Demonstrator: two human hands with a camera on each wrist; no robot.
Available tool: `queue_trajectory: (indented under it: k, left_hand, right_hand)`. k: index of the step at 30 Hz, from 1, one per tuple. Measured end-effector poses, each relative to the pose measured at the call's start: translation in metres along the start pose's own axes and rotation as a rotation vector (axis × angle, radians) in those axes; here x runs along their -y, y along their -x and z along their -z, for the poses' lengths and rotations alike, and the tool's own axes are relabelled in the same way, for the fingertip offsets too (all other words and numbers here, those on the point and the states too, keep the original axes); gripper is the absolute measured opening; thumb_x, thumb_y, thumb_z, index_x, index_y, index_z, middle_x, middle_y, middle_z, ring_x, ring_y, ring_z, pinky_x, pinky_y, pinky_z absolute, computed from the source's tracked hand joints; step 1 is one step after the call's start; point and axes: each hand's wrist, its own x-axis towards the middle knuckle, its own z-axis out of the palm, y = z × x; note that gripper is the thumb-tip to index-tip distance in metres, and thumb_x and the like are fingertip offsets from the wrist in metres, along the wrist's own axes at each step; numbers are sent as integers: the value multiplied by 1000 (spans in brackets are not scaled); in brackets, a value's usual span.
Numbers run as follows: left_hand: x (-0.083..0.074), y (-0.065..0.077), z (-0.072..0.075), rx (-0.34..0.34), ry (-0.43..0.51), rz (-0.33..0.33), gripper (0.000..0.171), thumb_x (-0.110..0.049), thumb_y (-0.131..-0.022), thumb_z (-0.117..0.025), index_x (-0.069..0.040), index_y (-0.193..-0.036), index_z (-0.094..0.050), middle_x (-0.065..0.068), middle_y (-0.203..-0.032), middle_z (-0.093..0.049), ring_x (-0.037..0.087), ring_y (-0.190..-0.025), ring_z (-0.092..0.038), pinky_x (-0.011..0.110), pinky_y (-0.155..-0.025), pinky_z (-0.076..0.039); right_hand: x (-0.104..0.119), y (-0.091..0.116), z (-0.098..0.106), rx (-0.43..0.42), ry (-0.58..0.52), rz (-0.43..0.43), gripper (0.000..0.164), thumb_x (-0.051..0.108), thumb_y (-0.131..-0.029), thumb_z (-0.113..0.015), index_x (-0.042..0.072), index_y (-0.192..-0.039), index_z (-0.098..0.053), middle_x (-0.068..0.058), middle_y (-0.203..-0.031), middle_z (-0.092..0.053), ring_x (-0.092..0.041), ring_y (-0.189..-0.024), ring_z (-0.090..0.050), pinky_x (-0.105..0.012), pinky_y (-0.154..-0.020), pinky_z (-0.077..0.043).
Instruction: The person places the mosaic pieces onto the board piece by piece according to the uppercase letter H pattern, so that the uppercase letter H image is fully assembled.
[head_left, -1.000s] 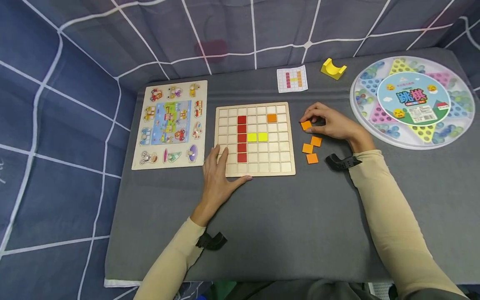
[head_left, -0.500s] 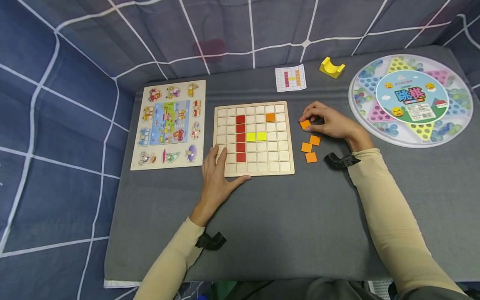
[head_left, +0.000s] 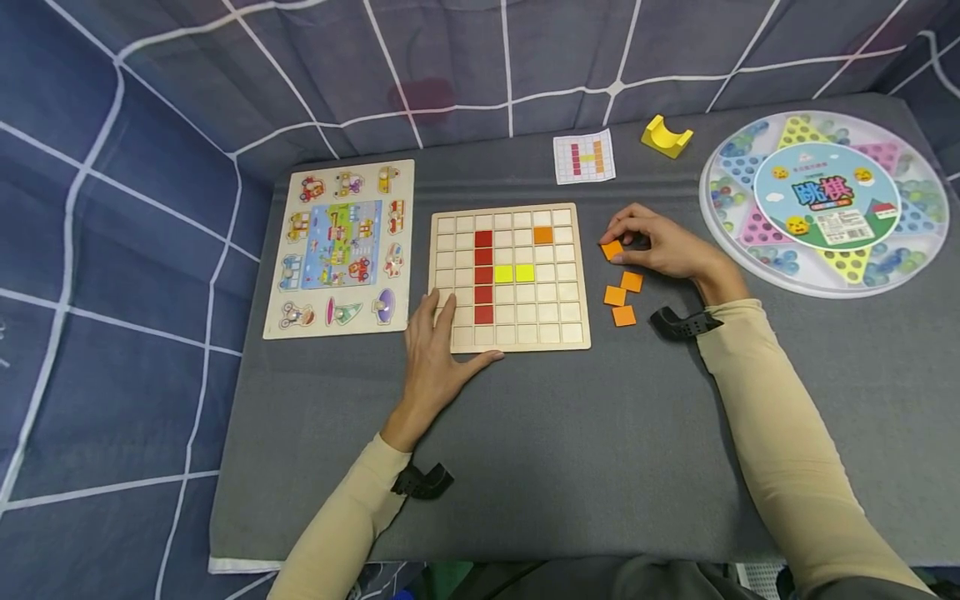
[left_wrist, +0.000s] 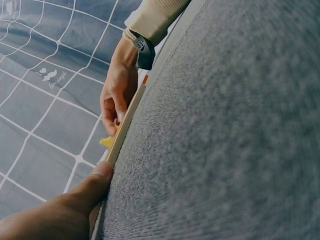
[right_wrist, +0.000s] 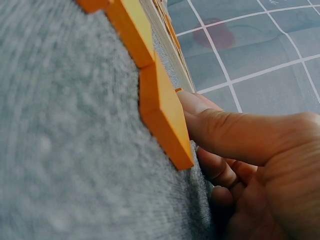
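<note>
A wooden grid board (head_left: 547, 317) lies on the grey cloth, bearing a column of several red tiles (head_left: 483, 277), two yellow tiles (head_left: 513, 273) and one orange tile (head_left: 543, 235). My left hand (head_left: 431, 358) rests at its lower left corner, fingers extended over the left edge and thumb along the front edge; the thumb (left_wrist: 92, 187) touches the board's side in the left wrist view. To the right of the board, my right hand (head_left: 660, 242) pinches an orange square tile (head_left: 611, 249) between thumb and fingers. Three loose orange tiles (head_left: 615, 296) lie just nearer to me.
A small pattern card (head_left: 584, 157) lies behind the board, with a yellow curved block (head_left: 666, 137) to its right. A picture puzzle board (head_left: 339, 250) is on the left. At the right sits a round board-game box (head_left: 825, 200). A gridded curtain (head_left: 465, 58) stands behind.
</note>
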Motion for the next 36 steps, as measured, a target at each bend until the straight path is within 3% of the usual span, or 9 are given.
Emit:
queue_trajectory:
  k: [15,21,25,36]
  left_hand:
    - [1,0,0,-6,-5,1,104,-51,-63,-89,2,-142,-46,27,-149,-36,44,-141,-31,62,-110,-23]
    - [1,0,0,-14,-7,0,104,-51,-63,-89,2,-142,-47,27,-148,-37,44,-140,-32,61,-110,-24]
    - [1,0,1,-5,-13,9,104,-52,-63,-89,1,-142,-46,26,-149,-37,43,-141,-31,60,-110,-25]
    - [2,-1,1,-1,-14,5,105,-53,-63,-88,-1,-143,-46,25,-149,-37,42,-141,-31,60,-111,-25]
  right_hand:
    - [10,-3,-6,-96,37,-46,26,5,-88,-72,4,-113,-71,-8,-110,-56,-14,-88,-46,-22,-75,-35]
    - [41,-21,-22,-116,25,-60,30,11,-85,-76,7,-115,-71,-11,-113,-56,-25,-101,-46,-36,-87,-34]
    - [56,-38,-36,-115,68,-42,31,18,-82,-80,11,-112,-73,-11,-118,-55,-28,-108,-42,-45,-93,-27]
    - [55,-58,-59,-110,137,-56,25,22,-82,-81,15,-105,-75,-11,-122,-51,-30,-109,-39,-46,-89,-22]
